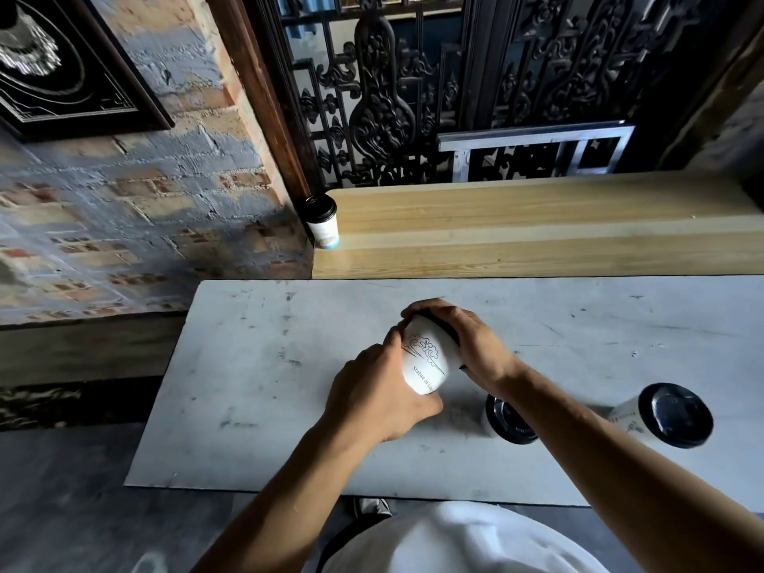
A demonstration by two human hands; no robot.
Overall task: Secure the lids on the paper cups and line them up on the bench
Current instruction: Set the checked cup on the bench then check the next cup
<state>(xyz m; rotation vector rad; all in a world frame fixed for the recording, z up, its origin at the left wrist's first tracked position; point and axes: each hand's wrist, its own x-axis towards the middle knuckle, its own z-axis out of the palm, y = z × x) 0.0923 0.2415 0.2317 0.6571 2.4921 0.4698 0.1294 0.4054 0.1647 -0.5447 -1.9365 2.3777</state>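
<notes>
Two hands, left grip (378, 401) and right grip (463, 339), clasp one tilted paper cup (428, 361) over a scuffed grey table (256, 366); beyond them, wooden bench (537, 225), brick wall (124, 208).

Dim scene overall. Pale bench (537, 225) is the brightest surface, lit perhaps from behind it. Left of the bench, the brick wall (124, 192) is smeared by blur. Strong wide-angle bending at frame edges.

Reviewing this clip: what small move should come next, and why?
Probably press the black lid fully down: both hands, left hand and right hand, hold the tilted paper cup over the grey table, while one lidded cup already stands on the bench.
</notes>
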